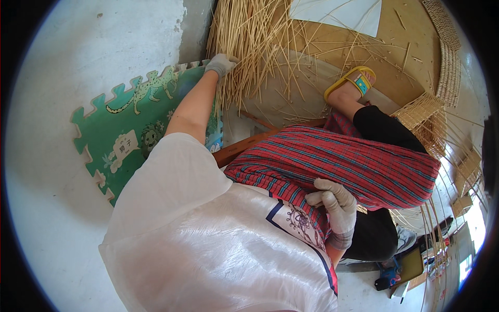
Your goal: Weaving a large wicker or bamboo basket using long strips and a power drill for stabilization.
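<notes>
My left hand (220, 65), in a pale knitted glove, reaches to the near left edge of a large heap of thin straw-coloured wicker strands (254, 47). Its fingers close on some strands at that edge; exactly how many is hidden. My right hand (337, 208), also gloved, hovers over my lap beside the red checked cloth (338, 161). Its fingers are loosely bent and apart, and nothing shows between them. The cloth covers my thighs.
A green foam mat (117, 151) with animal pictures lies left. A white sheet (338, 14) rests beyond on the brown floor covering, among loose strands. Woven wicker pieces (423, 117) stand right, with long strands sticking out. A yellow slipper (349, 80) is on a foot ahead.
</notes>
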`<state>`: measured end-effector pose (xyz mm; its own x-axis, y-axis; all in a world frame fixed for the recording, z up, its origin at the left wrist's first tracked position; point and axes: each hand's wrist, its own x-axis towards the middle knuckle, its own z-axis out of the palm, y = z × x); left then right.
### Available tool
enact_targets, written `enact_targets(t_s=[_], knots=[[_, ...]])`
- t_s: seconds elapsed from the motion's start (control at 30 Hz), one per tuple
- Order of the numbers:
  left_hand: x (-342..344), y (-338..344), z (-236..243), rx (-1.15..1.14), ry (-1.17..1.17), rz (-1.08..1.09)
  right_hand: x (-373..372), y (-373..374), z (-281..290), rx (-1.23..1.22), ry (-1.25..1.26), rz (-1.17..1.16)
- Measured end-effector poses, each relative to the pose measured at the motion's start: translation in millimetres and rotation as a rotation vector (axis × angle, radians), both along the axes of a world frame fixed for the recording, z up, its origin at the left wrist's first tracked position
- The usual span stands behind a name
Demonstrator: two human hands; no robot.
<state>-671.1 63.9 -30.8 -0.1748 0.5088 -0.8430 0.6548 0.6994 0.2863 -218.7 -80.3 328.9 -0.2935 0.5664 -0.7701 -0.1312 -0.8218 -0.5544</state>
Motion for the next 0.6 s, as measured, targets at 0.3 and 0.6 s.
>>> enact_targets(t_s=[0.3,0.6], knots=[[50.5,11.4,5.0,0.058,0.437,-0.079,-0.1,-0.5,-0.6,-0.007,-0.014,0.004],[61.9,50.8,-9.9,-0.062,0.439,-0.102,-2.2,0.2,1.0,-0.024,-0.018,-0.011]])
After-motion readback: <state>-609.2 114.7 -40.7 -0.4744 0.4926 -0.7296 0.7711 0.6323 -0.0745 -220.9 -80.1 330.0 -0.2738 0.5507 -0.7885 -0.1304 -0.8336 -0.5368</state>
